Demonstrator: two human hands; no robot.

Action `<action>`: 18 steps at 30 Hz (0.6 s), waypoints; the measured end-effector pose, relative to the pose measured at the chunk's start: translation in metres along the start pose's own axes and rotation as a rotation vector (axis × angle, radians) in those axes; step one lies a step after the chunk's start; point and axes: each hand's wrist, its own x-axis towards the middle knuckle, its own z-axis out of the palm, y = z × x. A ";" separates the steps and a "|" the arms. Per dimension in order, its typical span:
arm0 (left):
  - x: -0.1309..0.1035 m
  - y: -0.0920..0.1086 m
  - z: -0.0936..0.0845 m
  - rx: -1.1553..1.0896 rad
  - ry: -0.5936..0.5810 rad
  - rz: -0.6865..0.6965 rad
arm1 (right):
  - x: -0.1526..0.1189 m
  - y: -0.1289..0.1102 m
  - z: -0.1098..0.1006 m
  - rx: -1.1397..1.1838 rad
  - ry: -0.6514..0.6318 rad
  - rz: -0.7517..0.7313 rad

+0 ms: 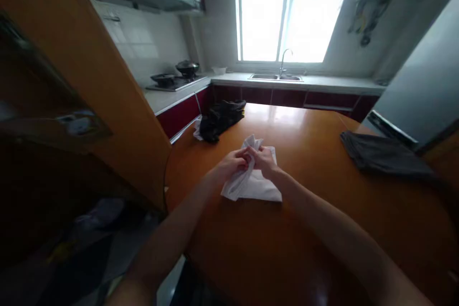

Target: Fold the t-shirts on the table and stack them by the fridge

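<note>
A white cloth garment lies partly folded on the wooden table in front of me; its exact kind does not show. My left hand pinches a bunched part of it from the left. My right hand grips the same bunched part from the right, and the fingers of both hands nearly meet. Some of the fabric sticks up beyond the fingers, while the rest spreads flat below and to the right of them.
A black crumpled garment lies at the table's far left, with something white under its edge. Folded dark grey cloth rests at the right. Behind are a stove with pans and a sink. A wooden door stands close on the left.
</note>
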 end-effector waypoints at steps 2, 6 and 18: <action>-0.001 0.003 0.003 -0.054 0.008 -0.037 | 0.002 -0.001 -0.005 -0.019 0.000 0.021; 0.004 0.005 0.001 -0.080 0.178 0.022 | 0.002 -0.020 -0.019 -0.033 0.017 0.042; 0.083 -0.035 0.035 -0.103 0.185 -0.051 | -0.043 -0.161 -0.125 -0.212 0.008 -0.070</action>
